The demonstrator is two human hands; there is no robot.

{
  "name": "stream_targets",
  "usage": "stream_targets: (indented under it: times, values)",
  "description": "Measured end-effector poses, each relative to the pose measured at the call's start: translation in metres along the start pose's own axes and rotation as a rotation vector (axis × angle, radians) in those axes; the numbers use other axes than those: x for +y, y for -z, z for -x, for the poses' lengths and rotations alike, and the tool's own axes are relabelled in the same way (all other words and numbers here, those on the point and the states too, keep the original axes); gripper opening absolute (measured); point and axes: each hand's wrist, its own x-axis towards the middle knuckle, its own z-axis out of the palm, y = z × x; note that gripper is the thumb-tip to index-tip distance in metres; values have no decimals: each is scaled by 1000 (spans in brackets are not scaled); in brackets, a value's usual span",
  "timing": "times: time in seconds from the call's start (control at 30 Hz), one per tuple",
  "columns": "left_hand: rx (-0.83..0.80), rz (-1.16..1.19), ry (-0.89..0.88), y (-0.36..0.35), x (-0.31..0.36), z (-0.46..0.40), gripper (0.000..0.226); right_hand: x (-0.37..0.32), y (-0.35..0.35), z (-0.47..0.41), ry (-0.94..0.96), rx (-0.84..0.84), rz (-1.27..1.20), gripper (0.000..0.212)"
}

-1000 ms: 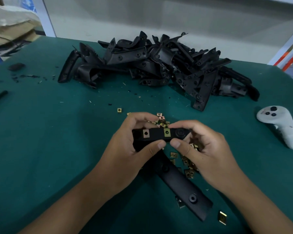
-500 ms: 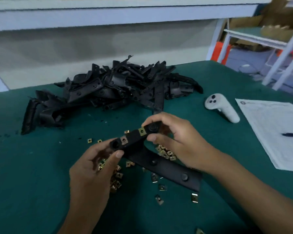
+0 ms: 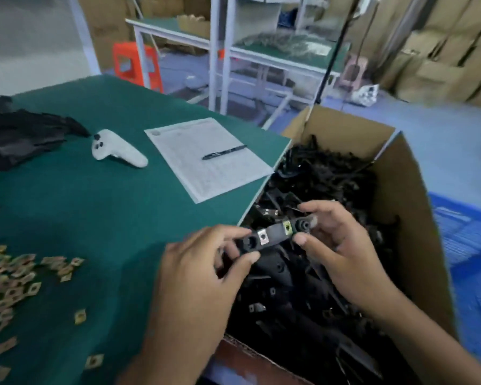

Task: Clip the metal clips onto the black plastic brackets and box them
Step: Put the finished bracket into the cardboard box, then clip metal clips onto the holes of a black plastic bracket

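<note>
Now gripping one black bracket point(image 3: 275, 236) by its ends, left hand point(image 3: 203, 270) and right hand point(image 3: 336, 245) both pinching, over the cardboard box point(image 3: 417, 218) of brackets beside the desk point(image 3: 100, 195); two metal clips point(image 3: 263, 236) fitted on it.

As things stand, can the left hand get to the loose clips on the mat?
Probably yes, once it lets go. The left hand grips the bracket with the right hand; bare green mat lies between it and the clips.

Dim even light, motion blur throughout (edges worst), wide-angle bending
</note>
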Motion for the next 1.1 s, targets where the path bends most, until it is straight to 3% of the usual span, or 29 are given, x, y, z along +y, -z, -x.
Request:
stream_targets:
  times: [0.1,0.17,0.27,0.33,0.4,0.5,0.6,0.7,0.83,0.9,0.97,1.1]
  values:
    - [-135,52,9,-43,12,-10,36,26,35,10,-99,144,71,32]
    - [-187,31,-8,-55,14,-10,53,52,51,12,-252,84,216,40]
    - [-90,-16,-66,-36,2,-1,30,94,61,19,-520,-175,558,56]
    - [17,-75,-43,-8,-13,8,17,111,62,26,-546,-164,658,54]
    - [131,-132,12,29,-32,19,13,113,53,20,-416,-100,709,45]
    - [278,-123,154,94,-60,39,19,104,17,-13,-194,-50,582,32]
    - [427,-162,299,152,-89,63,32,76,-35,-58,-79,-201,399,38]
    - [562,-253,387,189,-119,89,35,10,-123,-94,133,-276,275,8]
    - [746,-328,440,201,-145,111,34,-59,-249,-124,349,-514,238,4]
    - [816,-329,452,200,-152,112,31,-72,-308,-144,377,-662,272,12]
    - [850,-339,450,198,-155,110,29,-81,-363,-161,387,-728,370,35]
    - [935,-296,426,199,-159,107,28,-84,-436,-187,413,-649,577,61]
